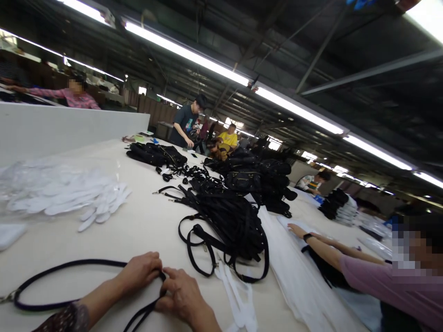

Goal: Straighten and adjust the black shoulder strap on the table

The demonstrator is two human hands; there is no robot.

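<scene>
Two hands closed on one black strap [69,265] at the near table edge
Left hand [140,272] and right hand [182,293] pinch it where they meet, apparently at a fold; keep the webbing flat and untwisted, clear of the strap pile [228,226]

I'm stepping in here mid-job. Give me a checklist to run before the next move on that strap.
1. Both hands on the black strap: ok; left hand and right hand pinch it together.
2. Strap free of the pile of black straps: ok, lies apart.
3. Metal clasp in view: ok, at the table edge.
4. Clasp open or shut: cannot tell.
5. Co-worker's hand clear: ok, rests farther right.
</scene>
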